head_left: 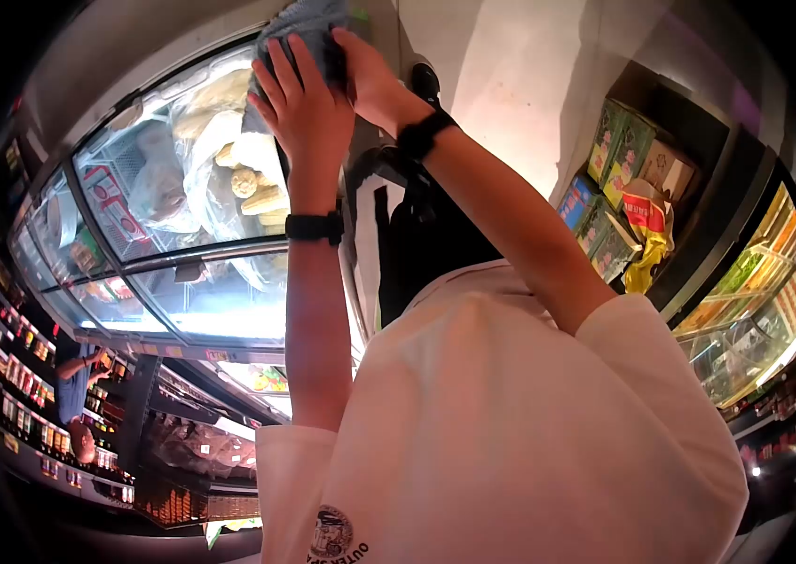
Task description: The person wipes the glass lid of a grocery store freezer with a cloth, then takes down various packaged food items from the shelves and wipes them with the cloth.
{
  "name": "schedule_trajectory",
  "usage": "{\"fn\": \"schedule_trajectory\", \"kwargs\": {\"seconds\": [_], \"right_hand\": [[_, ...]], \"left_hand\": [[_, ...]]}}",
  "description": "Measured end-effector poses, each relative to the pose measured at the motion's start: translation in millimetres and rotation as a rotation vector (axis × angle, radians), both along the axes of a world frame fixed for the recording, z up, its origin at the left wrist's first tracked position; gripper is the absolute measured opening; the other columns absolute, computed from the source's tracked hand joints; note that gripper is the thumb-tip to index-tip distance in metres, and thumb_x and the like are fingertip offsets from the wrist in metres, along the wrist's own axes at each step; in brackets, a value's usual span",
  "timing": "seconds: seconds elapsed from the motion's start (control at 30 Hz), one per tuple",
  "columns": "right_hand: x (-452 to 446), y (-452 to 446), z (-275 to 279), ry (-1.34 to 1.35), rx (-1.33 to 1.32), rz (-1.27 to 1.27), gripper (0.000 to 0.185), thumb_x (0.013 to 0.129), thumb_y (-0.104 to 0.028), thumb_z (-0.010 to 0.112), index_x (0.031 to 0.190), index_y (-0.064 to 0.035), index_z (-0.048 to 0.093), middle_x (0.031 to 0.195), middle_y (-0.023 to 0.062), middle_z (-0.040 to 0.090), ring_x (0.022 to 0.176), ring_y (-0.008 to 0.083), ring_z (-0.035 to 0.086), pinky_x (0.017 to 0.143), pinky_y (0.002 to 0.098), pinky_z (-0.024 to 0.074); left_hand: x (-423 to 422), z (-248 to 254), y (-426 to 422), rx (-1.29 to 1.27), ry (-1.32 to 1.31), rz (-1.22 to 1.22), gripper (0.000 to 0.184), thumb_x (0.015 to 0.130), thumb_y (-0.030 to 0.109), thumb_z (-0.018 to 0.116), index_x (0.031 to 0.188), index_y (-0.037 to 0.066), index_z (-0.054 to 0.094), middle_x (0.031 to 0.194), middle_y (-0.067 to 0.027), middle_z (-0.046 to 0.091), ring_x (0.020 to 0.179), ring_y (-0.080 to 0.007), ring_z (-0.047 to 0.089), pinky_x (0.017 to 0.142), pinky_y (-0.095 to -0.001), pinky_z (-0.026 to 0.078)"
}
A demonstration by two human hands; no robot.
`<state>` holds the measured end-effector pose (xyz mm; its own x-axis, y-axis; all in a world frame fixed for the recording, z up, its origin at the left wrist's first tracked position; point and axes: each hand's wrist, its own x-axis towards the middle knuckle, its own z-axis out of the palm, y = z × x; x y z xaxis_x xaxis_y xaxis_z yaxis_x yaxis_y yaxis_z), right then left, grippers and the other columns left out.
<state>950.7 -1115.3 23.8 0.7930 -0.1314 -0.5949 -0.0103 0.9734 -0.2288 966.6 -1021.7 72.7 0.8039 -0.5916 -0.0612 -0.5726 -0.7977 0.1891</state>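
My left hand (307, 103) is laid over the grey cloth (308, 21), back of the hand uppermost, fingers extended and spread rather than clenched. My right hand (371, 86) is at the right side of the same cloth; its fingertips are partly hidden, so I cannot tell whether it grasps the cloth or only presses on it.

Position of the cloth: at the far right corner of the glass-topped freezer (214, 251), directly under my left fingers and extending forward past them. Its visible part runs away from me toward the upper edge of the view. It is bunched and partly covered, so its full long axis cannot be determined. Both hands are at the cloth; the left covers more of it. Contact between cloth and freezer edge is hidden.

Adjacent contents: corn cobs (266, 200) and clear plastic bags (161, 183) lie below the glass, left of my left forearm.

Markings: the print (334, 533) on my white shirt (529, 423) reads "OUTER SPA", the remainder out of sight. The red-and-yellow packet (647, 221) and green flowered boxes (625, 169) to my right carry printing too small to read.
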Motion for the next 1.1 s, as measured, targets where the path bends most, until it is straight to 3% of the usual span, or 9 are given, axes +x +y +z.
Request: {"fn": "schedule_trajectory", "kwargs": {"seconds": [0.27,0.4,0.5,0.6,0.7,0.83,0.97,1.0,1.1], "right_hand": [[-44,41,-22,0.076,0.042,0.264,0.051,0.109,-0.037,0.033,0.151,-0.0084,0.041,0.149,0.0155,0.047,0.129,0.0270,0.050,0.110,0.0375,0.0400],[-91,83,3,0.334,0.075,0.375,0.041,0.109,-0.033,0.040,0.137,-0.0069,0.054,0.137,0.0062,0.059,0.124,0.0194,0.057,0.107,0.0333,0.0435],[-141,111,55,0.027,-0.929,0.513,0.049,0.107,-0.033,0.044,0.146,-0.0028,0.047,0.154,0.0098,0.044,0.142,0.0233,0.042,0.118,0.0325,0.0298],[-153,137,88,0.063,-0.746,0.316,0.071,0.105,-0.036,0.052,0.159,-0.0006,0.023,0.168,0.0148,0.015,0.156,0.0264,0.012,0.124,0.0348,0.0146],[-134,139,61,0.016,-1.204,0.308,0.071,0.107,-0.042,0.046,0.161,-0.0053,0.018,0.167,0.0141,0.020,0.154,0.0240,0.019,0.123,0.0340,0.0174],[-76,104,23,-0.032,-1.197,0.057,0.062,0.104,-0.044,0.047,0.147,0.0008,0.042,0.159,0.0184,0.034,0.147,0.0340,0.030,0.120,0.0435,0.0247],[-45,59,28,0.019,-0.083,0.034,0.059,0.106,-0.044,0.045,0.151,-0.0063,0.042,0.155,0.0179,0.041,0.142,0.0316,0.040,0.111,0.0375,0.0378],[-41,59,20,-0.004,-0.100,0.042,0.059,0.106,-0.044,0.045,0.151,-0.0063,0.042,0.155,0.0179,0.041,0.142,0.0316,0.040,0.111,0.0375,0.0378],[-61,74,-11,-0.090,-0.689,0.163,0.075,0.108,-0.053,0.032,0.162,-0.0073,0.004,0.165,0.0119,0.018,0.151,0.0235,0.019,0.122,0.0335,0.0177]], "left_hand": [[-43,5,20,0.010,-0.032,-0.040,0.072,0.093,0.027,0.055,0.156,0.005,0.030,0.165,-0.0108,0.026,0.152,-0.0383,0.023,0.117,-0.0650,0.020],[-108,33,78,0.046,0.095,-0.016,0.075,0.092,0.027,0.056,0.157,0.004,0.029,0.166,-0.0138,0.022,0.154,-0.0368,0.016,0.120,-0.0617,0.014],[-158,53,128,0.091,0.212,-0.038,0.077,0.092,0.031,0.056,0.157,0.001,0.027,0.166,-0.0154,0.021,0.155,-0.0367,0.012,0.121,-0.0598,0.009],[-189,57,165,0.163,0.282,-0.110,0.080,0.093,0.035,0.057,0.157,0.000,0.025,0.166,-0.0165,0.019,0.155,-0.0374,0.010,0.122,-0.0585,0.005],[-179,63,159,0.186,0.286,-0.151,0.085,0.091,0.036,0.062,0.157,-0.002,0.025,0.166,-0.0196,0.020,0.155,-0.0386,0.010,0.122,-0.0588,0.007],[-112,40,117,-0.026,0.195,-0.150,0.089,0.087,0.034,0.067,0.156,-0.003,0.025,0.165,-0.0225,0.019,0.153,-0.0417,0.013,0.120,-0.0599,0.019],[-72,27,82,-0.117,0.167,-0.150,0.086,0.091,0.035,0.066,0.157,0.000,0.023,0.164,-0.0225,0.019,0.151,-0.0464,0.017,0.119,-0.0612,0.021],[-75,28,78,-0.072,0.122,-0.137,0.087,0.091,0.035,0.066,0.158,0.001,0.022,0.165,-0.0217,0.019,0.151,-0.0449,0.018,0.118,-0.0606,0.023],[-92,38,80,-0.007,0.156,-0.036,0.089,0.089,0.034,0.067,0.158,0.001,0.022,0.165,-0.0221,0.020,0.152,-0.0432,0.018,0.120,-0.0577,0.021]]}}
